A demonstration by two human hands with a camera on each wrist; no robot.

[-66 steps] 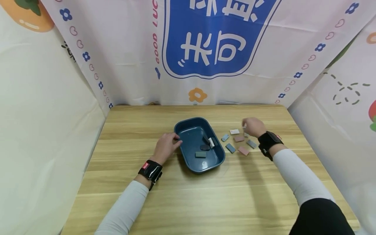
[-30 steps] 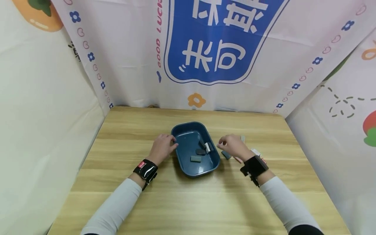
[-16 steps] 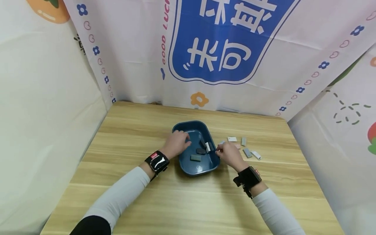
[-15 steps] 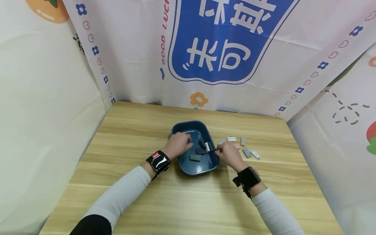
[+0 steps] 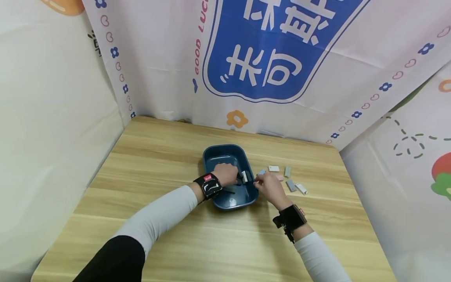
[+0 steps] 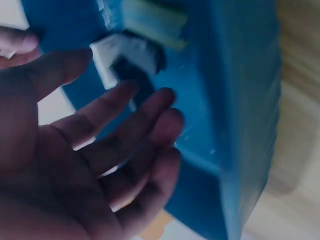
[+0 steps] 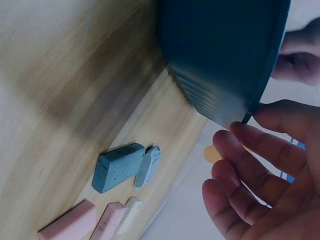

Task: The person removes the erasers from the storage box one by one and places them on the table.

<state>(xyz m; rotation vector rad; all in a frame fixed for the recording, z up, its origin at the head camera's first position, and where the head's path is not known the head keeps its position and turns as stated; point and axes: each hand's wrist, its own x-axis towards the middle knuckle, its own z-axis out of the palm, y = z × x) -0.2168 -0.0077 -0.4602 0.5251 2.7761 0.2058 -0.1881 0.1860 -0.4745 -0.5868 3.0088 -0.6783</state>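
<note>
A dark blue tray (image 5: pixel 234 203) stands on the table with several erasers inside. Among these are a white eraser (image 5: pixel 244 176) by the right wall and a green eraser (image 6: pixel 155 22). My left hand (image 5: pixel 225 173) reaches over the tray's left side, fingers loosely bent and thumb apart, close to a dark eraser (image 6: pixel 142 52); nothing is in its grasp. With thumb and index finger my right hand (image 5: pixel 269 188) pinches the tray's right rim, its other fingers loose. In the right wrist view a blue eraser (image 7: pixel 117 167) lies beside the tray.
More erasers lie right of the tray: a white one (image 5: pixel 273 169), a green one (image 5: pixel 287 171), a grey-blue one (image 5: pixel 291 185), another white one (image 5: pixel 301 188) and pink ones (image 7: pixel 70 220). Printed cloth (image 5: pixel 169 94) hangs behind the wooden table (image 5: pixel 148 156).
From the tray's left rim, my left hand has moved right over its inside. My right hand has come left from the loose erasers and taken hold of the tray's right rim.
</note>
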